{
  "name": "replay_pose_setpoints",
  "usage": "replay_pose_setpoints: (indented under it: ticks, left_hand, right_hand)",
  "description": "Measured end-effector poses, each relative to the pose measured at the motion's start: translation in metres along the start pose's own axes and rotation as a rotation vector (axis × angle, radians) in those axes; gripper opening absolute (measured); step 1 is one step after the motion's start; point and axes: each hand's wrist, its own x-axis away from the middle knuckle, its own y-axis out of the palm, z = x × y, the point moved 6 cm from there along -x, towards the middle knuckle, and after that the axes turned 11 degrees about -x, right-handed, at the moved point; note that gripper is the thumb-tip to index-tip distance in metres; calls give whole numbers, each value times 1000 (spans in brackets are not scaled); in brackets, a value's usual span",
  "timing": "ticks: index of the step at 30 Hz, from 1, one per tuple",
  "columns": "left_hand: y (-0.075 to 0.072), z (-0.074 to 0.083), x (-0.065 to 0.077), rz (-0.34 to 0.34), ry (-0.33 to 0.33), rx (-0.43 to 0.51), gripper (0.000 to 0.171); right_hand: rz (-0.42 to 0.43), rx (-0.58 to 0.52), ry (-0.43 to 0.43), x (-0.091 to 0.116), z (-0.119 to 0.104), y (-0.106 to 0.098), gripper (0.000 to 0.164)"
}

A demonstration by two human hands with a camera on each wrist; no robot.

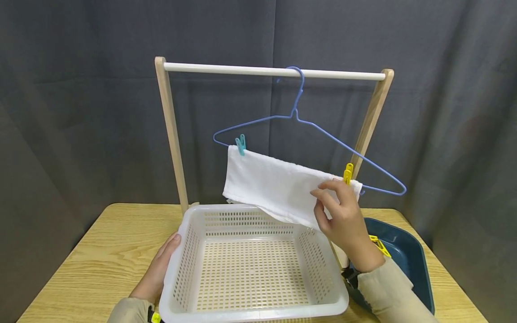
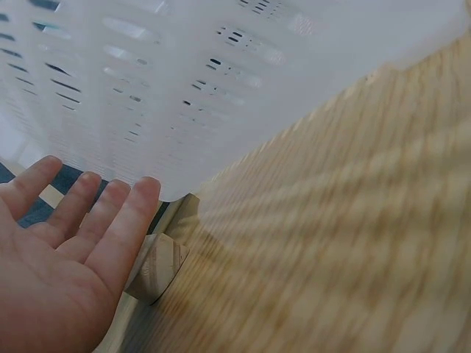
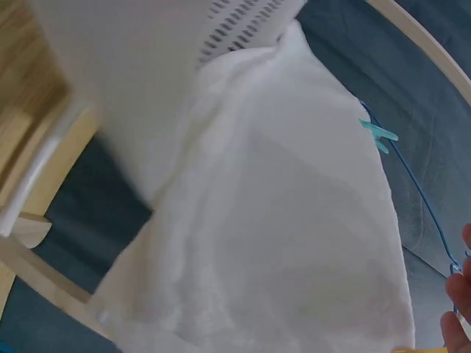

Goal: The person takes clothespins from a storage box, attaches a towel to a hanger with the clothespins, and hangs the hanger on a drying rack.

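Note:
A white cloth (image 1: 270, 181) hangs folded over the blue hanger (image 1: 343, 144), which tilts down to the right. A teal clothespin (image 1: 240, 144) clips its left end and a yellow clothespin (image 1: 348, 172) its right end. Just below the yellow one is my right hand (image 1: 343, 220), fingers loosely bent in front of the cloth, nothing between them. In the right wrist view, the cloth (image 3: 294, 206) fills the middle and fingertips (image 3: 458, 290) show at the right edge. My left hand (image 1: 159, 269) rests along the left side of the white plastic basket (image 1: 173, 287), its fingers (image 2: 121, 228) straight.
A wooden rack with a white rod (image 1: 226, 69) carries the hanger and stands behind the basket. On the right of the wooden table (image 1: 121, 242) sits a dark blue basin (image 1: 408, 255) with a yellow clothespin (image 1: 379, 246) in it. Grey curtains (image 1: 81, 89) surround the table.

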Motion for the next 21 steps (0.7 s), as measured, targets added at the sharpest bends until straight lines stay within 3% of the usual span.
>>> replay_pose_setpoints:
  ticks: [7, 21]
  left_hand:
    - [1, 2, 0, -5, 5, 11, 59]
    - [1, 0, 0, 1, -4, 10, 59]
  right_hand:
    - [-45, -6, -25, 9, -1, 3, 21]
    - [-190, -37, 98, 32, 4, -6, 25]
